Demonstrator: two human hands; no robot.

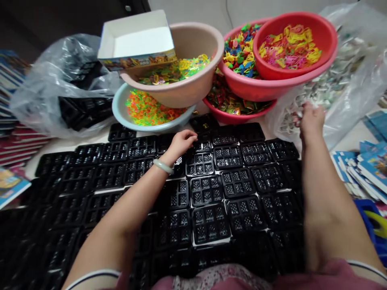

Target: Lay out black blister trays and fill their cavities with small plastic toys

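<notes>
Pale surface underlies black trays, left hand with grip nearly closed, right hand curled at white pieces, holds unclear.

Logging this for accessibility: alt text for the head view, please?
A person's right hand is at small pale pieces in a clear plastic bag; the left hand is over rows of black trays. Beyond stand basins of colorful pieces.

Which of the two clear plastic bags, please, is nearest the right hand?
The bag on the right, holding small pale pieces, where the right hand is. The other bag, far left, holds black trays.
</notes>
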